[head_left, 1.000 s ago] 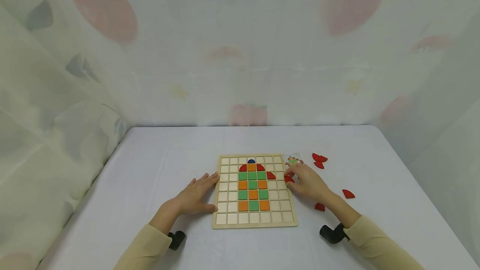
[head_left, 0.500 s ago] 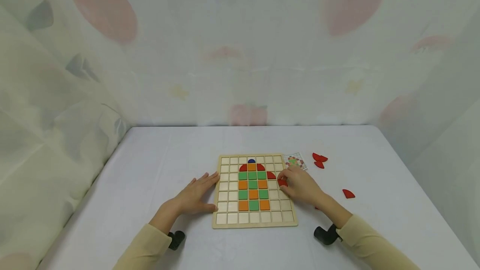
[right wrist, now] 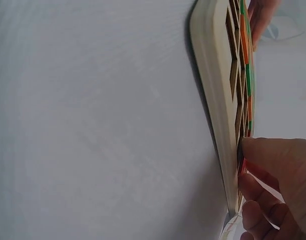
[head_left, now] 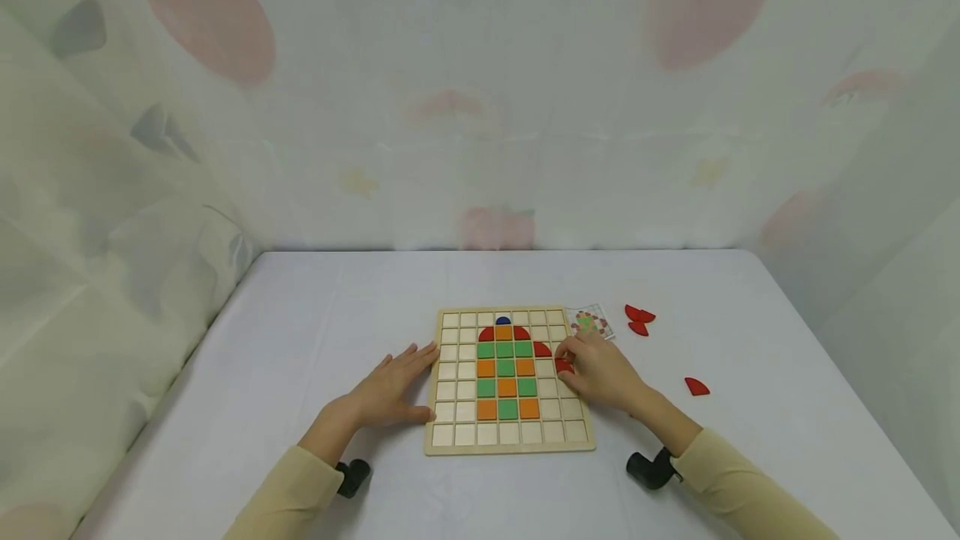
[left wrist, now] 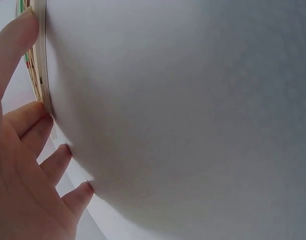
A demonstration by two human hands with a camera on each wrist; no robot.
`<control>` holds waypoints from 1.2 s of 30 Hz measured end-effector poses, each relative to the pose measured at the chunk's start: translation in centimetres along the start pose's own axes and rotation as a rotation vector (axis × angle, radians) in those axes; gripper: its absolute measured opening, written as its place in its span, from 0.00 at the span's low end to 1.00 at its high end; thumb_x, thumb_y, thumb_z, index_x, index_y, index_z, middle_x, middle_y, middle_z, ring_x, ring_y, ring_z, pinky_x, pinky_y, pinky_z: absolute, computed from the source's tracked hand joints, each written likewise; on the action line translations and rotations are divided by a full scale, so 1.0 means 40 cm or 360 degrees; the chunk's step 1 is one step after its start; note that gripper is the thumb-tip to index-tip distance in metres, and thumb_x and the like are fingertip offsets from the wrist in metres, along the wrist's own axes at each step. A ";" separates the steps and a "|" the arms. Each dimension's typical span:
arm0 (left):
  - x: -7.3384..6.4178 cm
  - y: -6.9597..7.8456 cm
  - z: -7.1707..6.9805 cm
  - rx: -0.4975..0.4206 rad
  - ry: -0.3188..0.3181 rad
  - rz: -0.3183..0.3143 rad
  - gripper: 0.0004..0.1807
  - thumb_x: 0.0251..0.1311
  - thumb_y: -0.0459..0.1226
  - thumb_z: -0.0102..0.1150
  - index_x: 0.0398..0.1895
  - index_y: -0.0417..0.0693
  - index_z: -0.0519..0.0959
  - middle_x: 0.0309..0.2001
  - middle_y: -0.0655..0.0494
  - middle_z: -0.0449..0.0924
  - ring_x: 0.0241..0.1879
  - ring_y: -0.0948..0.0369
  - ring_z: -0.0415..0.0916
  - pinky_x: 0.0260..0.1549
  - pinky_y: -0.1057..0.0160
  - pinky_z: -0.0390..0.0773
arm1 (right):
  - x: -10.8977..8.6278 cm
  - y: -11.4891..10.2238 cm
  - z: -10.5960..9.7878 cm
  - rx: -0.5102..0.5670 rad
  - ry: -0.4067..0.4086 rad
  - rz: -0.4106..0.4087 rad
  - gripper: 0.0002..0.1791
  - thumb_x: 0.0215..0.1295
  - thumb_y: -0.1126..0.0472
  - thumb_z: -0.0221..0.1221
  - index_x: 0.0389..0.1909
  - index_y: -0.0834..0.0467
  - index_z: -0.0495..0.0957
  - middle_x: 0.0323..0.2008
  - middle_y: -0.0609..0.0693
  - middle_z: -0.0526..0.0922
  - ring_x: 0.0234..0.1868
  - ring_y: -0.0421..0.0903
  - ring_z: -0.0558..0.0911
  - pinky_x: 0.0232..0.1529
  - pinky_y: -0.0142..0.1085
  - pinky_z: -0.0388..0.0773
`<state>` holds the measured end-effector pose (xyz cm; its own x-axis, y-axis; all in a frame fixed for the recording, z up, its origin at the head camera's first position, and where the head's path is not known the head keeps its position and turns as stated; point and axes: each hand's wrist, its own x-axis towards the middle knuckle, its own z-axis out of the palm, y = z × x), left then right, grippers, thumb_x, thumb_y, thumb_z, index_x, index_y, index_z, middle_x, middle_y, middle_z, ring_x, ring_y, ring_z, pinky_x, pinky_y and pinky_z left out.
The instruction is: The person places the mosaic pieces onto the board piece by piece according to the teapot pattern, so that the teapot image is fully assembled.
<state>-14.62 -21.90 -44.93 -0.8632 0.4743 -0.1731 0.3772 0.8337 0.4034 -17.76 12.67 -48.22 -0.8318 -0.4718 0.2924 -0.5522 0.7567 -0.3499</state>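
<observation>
A wooden grid board (head_left: 510, 447) lies flat on the table, several green and orange square tiles filling its middle columns. At the top of that pattern sit a blue half-round tile (head_left: 503, 321) and red quarter-circle tiles, with another red quarter-circle tile (head_left: 542, 349) to the right. My right hand (head_left: 603, 369) pinches a red quarter-circle tile (head_left: 564, 366) at the board's right column; thumb and fingers partly cover it. In the right wrist view, the thumb reaches over the board's rim (right wrist: 220, 100). My left hand (head_left: 390, 390), fingers spread, touches the board's left edge.
Beyond the right hand, a small pattern card (head_left: 597, 320) lies by the board's upper right corner. Several loose red quarter-circle tiles (head_left: 638, 328) lie to its right, with a single one (head_left: 697, 387) nearer. A fabric backdrop (head_left: 480, 107) stands behind the table.
My right hand has moved left with the red quarter-circle tile, from the board's right edge onto its right column, and has since stayed almost still. The left hand has not moved.
</observation>
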 end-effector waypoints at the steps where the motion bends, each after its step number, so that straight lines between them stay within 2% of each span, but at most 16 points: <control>1: 0.000 0.001 -0.001 0.0000 0.0000 0.0001 0.49 0.45 0.49 0.69 0.70 0.46 0.55 0.71 0.52 0.51 0.70 0.46 0.46 0.63 0.37 0.47 | 0.000 0.000 0.000 0.0005 0.0004 0.0001 0.11 0.46 0.59 0.68 0.31 0.53 0.78 0.24 0.43 0.74 0.29 0.39 0.69 0.30 0.33 0.69; 9: -0.001 0.005 -0.004 -0.0012 -0.0013 -0.0014 0.49 0.46 0.48 0.69 0.70 0.45 0.55 0.71 0.52 0.51 0.70 0.46 0.45 0.63 0.37 0.46 | -0.001 -0.002 -0.007 0.0031 -0.0051 0.0046 0.10 0.49 0.59 0.67 0.33 0.53 0.78 0.26 0.42 0.75 0.32 0.40 0.70 0.33 0.34 0.71; 16: -0.001 0.004 -0.003 -0.0015 -0.0014 -0.0012 0.49 0.46 0.48 0.68 0.70 0.45 0.55 0.71 0.51 0.51 0.70 0.46 0.45 0.63 0.37 0.46 | -0.025 0.009 -0.039 0.0210 -0.0077 0.0125 0.10 0.53 0.61 0.64 0.38 0.52 0.78 0.33 0.42 0.78 0.36 0.40 0.74 0.38 0.34 0.75; 21: -0.001 0.004 -0.003 -0.0011 -0.0013 -0.0010 0.49 0.46 0.48 0.68 0.70 0.45 0.55 0.71 0.51 0.51 0.70 0.46 0.45 0.63 0.37 0.46 | -0.054 0.031 -0.066 0.0254 -0.0058 0.0131 0.13 0.54 0.62 0.64 0.41 0.52 0.77 0.38 0.43 0.80 0.37 0.40 0.75 0.39 0.34 0.77; 28: -0.003 0.006 -0.004 -0.0018 -0.0011 -0.0004 0.48 0.47 0.48 0.68 0.70 0.45 0.55 0.71 0.52 0.51 0.70 0.46 0.45 0.63 0.37 0.46 | -0.111 0.068 -0.105 0.0331 -0.0045 0.0110 0.14 0.54 0.64 0.64 0.42 0.55 0.77 0.38 0.44 0.80 0.37 0.40 0.75 0.38 0.36 0.77; 36: -0.003 0.004 -0.003 -0.0029 -0.0013 -0.0013 0.49 0.47 0.48 0.68 0.70 0.46 0.55 0.71 0.52 0.51 0.70 0.47 0.44 0.64 0.38 0.45 | -0.176 0.101 -0.128 0.0367 -0.0122 0.0131 0.15 0.54 0.65 0.63 0.44 0.52 0.77 0.40 0.42 0.80 0.38 0.40 0.75 0.38 0.35 0.76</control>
<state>-14.51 -21.84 -44.72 -0.8634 0.4700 -0.1834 0.3641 0.8321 0.4184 -13.85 21.34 -47.13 -0.8715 -0.4523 0.1893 -0.4733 0.6751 -0.5659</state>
